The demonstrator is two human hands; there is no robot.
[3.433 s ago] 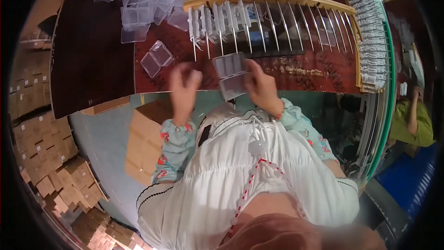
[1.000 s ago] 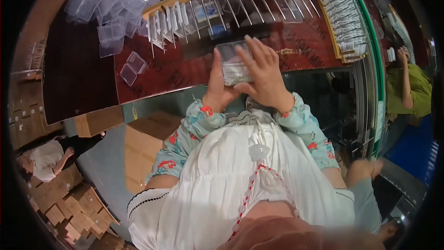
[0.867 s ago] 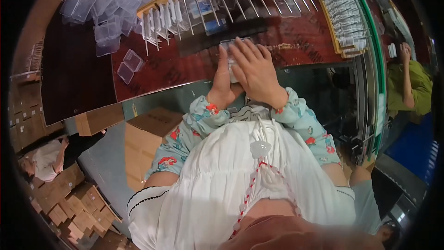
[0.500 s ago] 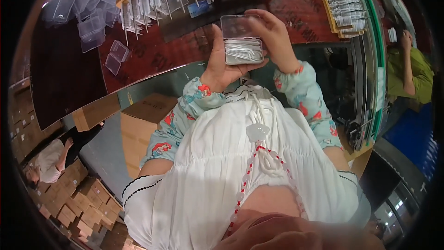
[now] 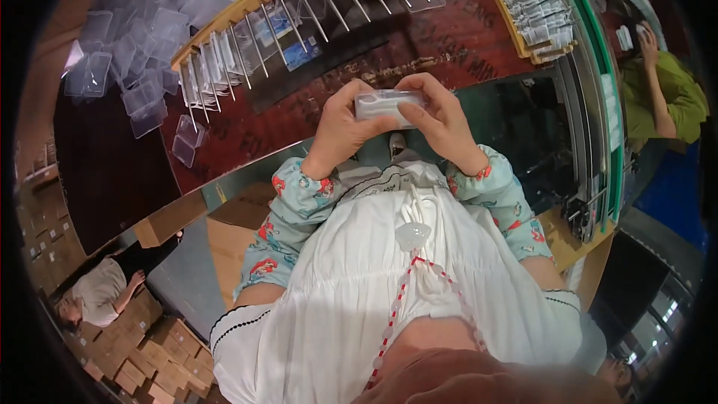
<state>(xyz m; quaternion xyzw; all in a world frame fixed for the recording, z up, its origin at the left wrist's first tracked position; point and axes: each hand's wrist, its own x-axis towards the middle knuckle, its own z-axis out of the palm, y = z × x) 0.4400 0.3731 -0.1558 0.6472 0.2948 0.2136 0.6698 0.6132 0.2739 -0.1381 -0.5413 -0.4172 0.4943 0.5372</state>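
Observation:
Between my two hands is a small clear plastic case [image 5: 380, 107] with thin white sticks inside that look like floss picks. Its lid is down. My left hand [image 5: 340, 126] grips the left end, the thumb along the near side. At the right end my right hand [image 5: 444, 121] holds on, with its thumb pressed on the near face. The case is held just off the table's near edge. Beyond it a wooden rack [image 5: 258, 6] with metal rods carries white bundles [image 5: 213, 67] of the same sort of sticks at its left end.
Many clear cases [image 5: 161, 34] lie heaped at the far left of the dark red table [image 5: 247, 123], one lying open [image 5: 187, 140] nearer me. Another loaded rack [image 5: 527, 7] stands at the right beside a green-edged conveyor [image 5: 609, 112]. Co-workers sit at far right and lower left, near cartons [image 5: 161, 359].
The case's lid has swung down from standing upright. My right hand has come from the raised lid to the case's right end, and both hands now grip it.

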